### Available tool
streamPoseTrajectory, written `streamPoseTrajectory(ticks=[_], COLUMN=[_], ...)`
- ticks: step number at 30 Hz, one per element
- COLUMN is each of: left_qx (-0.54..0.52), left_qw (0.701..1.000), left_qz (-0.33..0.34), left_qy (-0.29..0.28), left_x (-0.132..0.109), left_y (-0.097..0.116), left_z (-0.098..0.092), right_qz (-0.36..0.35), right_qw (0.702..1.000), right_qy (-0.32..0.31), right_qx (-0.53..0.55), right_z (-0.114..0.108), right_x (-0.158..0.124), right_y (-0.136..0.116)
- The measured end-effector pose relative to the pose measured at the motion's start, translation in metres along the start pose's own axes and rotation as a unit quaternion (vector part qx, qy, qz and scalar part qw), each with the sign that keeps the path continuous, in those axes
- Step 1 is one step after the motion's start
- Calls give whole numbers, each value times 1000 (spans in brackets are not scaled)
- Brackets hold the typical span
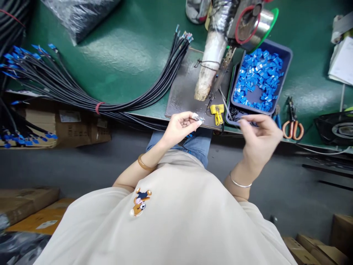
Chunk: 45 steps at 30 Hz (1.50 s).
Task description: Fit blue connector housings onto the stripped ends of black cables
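Pinching a cable end (196,117), the left hand (180,128) is at the front edge of the dark mat (183,88); the right hand (260,140), near the blue-parts tray (288,60), is blurred, so I cannot tell its grip.

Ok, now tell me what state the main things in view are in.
Left hand: pinching a small piece.
Right hand: raised, blurred; whether it grips anything is unclear.
Cable bundle: tied with a red band.
Tray: uncovered, holding loose blue pieces.
Orange-handled tool: lying down, handles apart.
Wire spool: wound with silvery wire.
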State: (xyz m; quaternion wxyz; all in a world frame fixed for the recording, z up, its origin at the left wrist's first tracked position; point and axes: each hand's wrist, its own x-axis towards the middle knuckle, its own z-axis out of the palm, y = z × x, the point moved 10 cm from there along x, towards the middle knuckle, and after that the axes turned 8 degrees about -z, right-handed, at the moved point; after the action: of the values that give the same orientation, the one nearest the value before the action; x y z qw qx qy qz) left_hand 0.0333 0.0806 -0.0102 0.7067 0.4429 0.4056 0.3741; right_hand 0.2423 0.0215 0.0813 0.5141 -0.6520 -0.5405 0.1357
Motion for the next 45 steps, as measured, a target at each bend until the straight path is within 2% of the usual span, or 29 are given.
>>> streamPoseTrajectory(ticks=[2,4,8,13,20,28,33,35,37,40,43,45], left_qx=[17,33,76,191,261,368,407,392,362,283,128,33], left_qw=[1000,999,995,975,945,874,846,855,879,938,991,998], left_qz=[6,15,53,111,198,317,342,333,300,185,42,-32], left_qy=[-9,-25,-39,-13,-16,8,49,65,80,82,20,-42], left_x=[1,2,0,-3,-12,-27,-36,-38,-37,-25,-11,-3], left_y=[2,5,14,30,47,56,54,54,52,37,8,-9], left_z=[2,5,9,7,13,27,31,30,26,14,6,5], right_qz=[35,56,72,103,105,103,145,156,140,24,-127,-164], right_qw=[995,985,977,972,971,970,958,948,955,991,982,974], right_qy=[-79,-129,-145,-142,-126,-136,-132,-128,-120,-103,-128,-146], right_qx=[54,97,136,159,172,171,210,245,234,81,-56,-60], right_z=[33,58,82,86,82,77,85,91,91,81,82,84], right_x=[-13,-25,-36,-41,-38,-34,-36,-38,-39,-37,-41,-43], right_y=[2,6,12,18,20,21,34,35,32,11,-17,-24])
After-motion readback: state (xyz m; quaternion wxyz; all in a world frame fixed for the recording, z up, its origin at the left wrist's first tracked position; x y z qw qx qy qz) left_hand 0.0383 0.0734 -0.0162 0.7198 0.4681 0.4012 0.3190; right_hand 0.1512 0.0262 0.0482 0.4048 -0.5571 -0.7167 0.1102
